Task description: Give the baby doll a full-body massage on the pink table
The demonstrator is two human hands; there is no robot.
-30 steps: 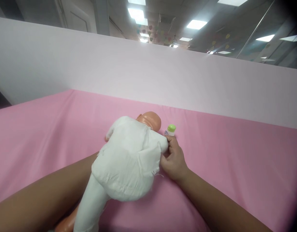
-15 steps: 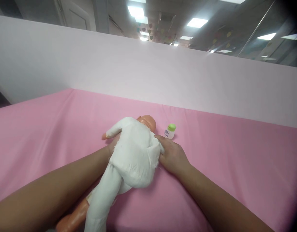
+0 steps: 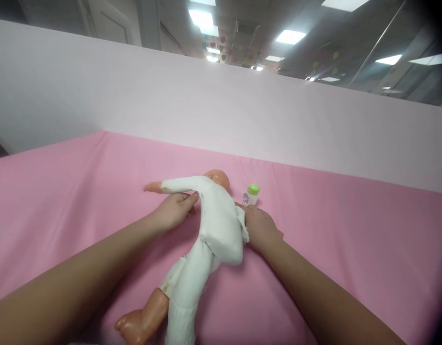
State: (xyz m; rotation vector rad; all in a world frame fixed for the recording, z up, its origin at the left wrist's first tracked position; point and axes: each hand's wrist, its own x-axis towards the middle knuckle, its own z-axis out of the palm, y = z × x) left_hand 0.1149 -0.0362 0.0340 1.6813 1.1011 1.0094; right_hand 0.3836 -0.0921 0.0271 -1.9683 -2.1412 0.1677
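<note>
A baby doll (image 3: 221,225) with a white cloth body lies tilted onto its side on the pink sheet. Its bare plastic head (image 3: 218,178) points to the far side, and one arm stretches left. My left hand (image 3: 174,211) is closed at the doll's back, thumb against the white cloth below the outstretched arm. On the opposite side, my right hand (image 3: 261,225) holds the doll's front by a loose flap of cloth; the doll partly hides its fingers. One plastic foot (image 3: 134,326) shows at the near end, beside a cloth-covered leg.
Just beyond my right hand stands a small bottle (image 3: 251,195) with a green cap. Pink sheet (image 3: 332,230) spreads around the doll. A low white wall (image 3: 224,110) rises along the far side, with a glass panel (image 3: 314,48) reflecting ceiling lights above it.
The doll has rolled further onto its side and shifted right, and its near leg has swung right. My left hand has come out from under it into view.
</note>
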